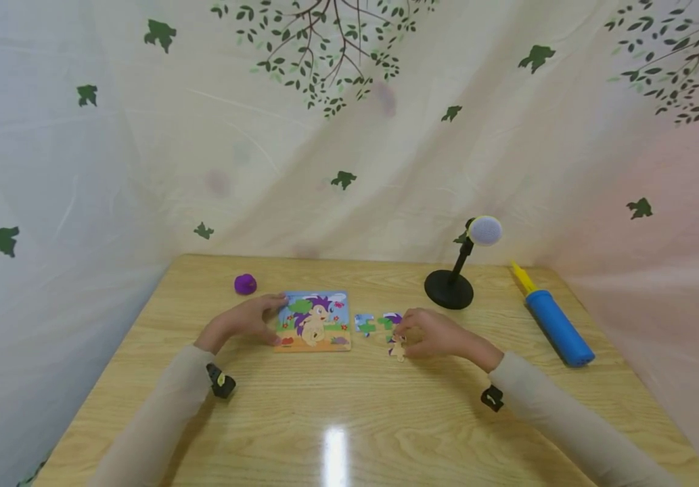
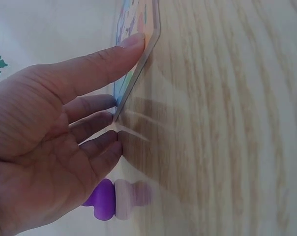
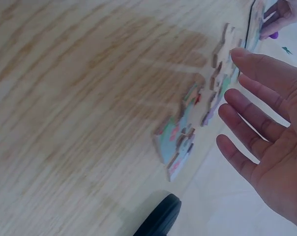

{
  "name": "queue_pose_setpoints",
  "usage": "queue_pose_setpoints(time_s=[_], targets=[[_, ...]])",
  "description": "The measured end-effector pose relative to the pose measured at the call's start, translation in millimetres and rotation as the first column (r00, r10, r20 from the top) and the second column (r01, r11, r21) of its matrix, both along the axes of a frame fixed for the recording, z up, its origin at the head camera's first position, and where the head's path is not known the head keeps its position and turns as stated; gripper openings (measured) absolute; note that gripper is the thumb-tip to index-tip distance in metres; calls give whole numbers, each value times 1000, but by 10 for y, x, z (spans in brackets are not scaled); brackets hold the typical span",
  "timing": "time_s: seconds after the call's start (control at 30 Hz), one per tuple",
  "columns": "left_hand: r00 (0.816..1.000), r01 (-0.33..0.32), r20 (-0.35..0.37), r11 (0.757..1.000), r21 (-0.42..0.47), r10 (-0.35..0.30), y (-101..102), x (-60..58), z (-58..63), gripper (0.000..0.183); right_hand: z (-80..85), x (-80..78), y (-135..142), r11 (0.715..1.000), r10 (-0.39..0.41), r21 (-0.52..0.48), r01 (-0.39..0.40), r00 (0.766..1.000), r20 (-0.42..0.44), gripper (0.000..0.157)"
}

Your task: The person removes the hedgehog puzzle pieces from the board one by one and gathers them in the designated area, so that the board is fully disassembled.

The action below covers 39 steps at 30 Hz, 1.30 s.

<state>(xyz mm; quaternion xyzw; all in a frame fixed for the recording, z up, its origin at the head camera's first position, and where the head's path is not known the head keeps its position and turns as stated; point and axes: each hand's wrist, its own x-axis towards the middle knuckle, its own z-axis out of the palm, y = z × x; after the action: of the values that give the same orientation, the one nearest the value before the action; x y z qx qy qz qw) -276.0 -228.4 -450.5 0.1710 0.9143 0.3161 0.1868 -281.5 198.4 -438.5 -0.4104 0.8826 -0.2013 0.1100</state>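
Observation:
A jigsaw puzzle board [image 1: 340, 341] with a purple-haired hedgehog picture lies flat left of the table's middle. My left hand [image 1: 252, 320] holds its left side, the thumb on the near corner and the fingers at the far one. In the left wrist view the thumb [image 2: 102, 64] lies against the board's edge [image 2: 136, 76]. Several loose puzzle pieces [image 1: 364, 323] lie to the board's right. Over them is my right hand [image 1: 431, 333], its spread fingers [image 3: 247, 128] loosely extended beside the pieces [image 3: 222, 46] in the right wrist view. From the head, this hand partly hides some pieces.
A small purple toy [image 1: 245, 284] sits behind my left hand. At the back right stands a black stand [image 1: 449, 289] with a round pale head [image 1: 486, 230]. Farther right lies a blue hand pump [image 1: 559, 328] with a yellow nozzle. A leaf-patterned curtain [image 1: 264, 169] closes off the table's back.

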Motion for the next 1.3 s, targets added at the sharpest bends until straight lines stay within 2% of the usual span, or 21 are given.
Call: queue_pose_setpoints(time_s=[0.13, 0.27, 0.37, 0.53, 0.67, 0.93, 1.1, 1.3], targets=[[999, -10, -36, 1000, -9, 9, 3, 33, -4, 89, 21, -12, -55, 999, 18, -38, -18, 1000, -2, 27], [994, 10, -105, 1000, -5, -10, 9, 73, 4, 84, 42, -27, -171, 998, 31, -56, -33, 999, -29, 26], [987, 23, -156, 1000, 9, -21, 5, 106, 7, 77, 71, -39, -310, 997, 26, -68, -27, 1000, -17, 27], [978, -6, -206, 999, 36, 13, 16, 135, -30, 68, 142, -66, -601, 996, 18, -90, -15, 999, 31, 30], [970, -23, -241, 1000, 3, 23, 62, 120, -62, 69, 172, -112, -856, 994, 43, -106, -35, 996, 75, 30], [968, -50, -247, 998, -48, 37, 124, 138, -14, 67, 124, -219, -1314, 992, 89, -94, -82, 993, 73, 31], [976, -64, -210, 996, -58, 50, 135, 155, 5, 69, 67, -255, -1523, 990, 77, -121, -65, 993, 93, 33], [973, -54, -226, 997, -56, 40, 125, 176, -4, 68, 16, -248, -1754, 992, 77, -108, -63, 989, 130, 41]])
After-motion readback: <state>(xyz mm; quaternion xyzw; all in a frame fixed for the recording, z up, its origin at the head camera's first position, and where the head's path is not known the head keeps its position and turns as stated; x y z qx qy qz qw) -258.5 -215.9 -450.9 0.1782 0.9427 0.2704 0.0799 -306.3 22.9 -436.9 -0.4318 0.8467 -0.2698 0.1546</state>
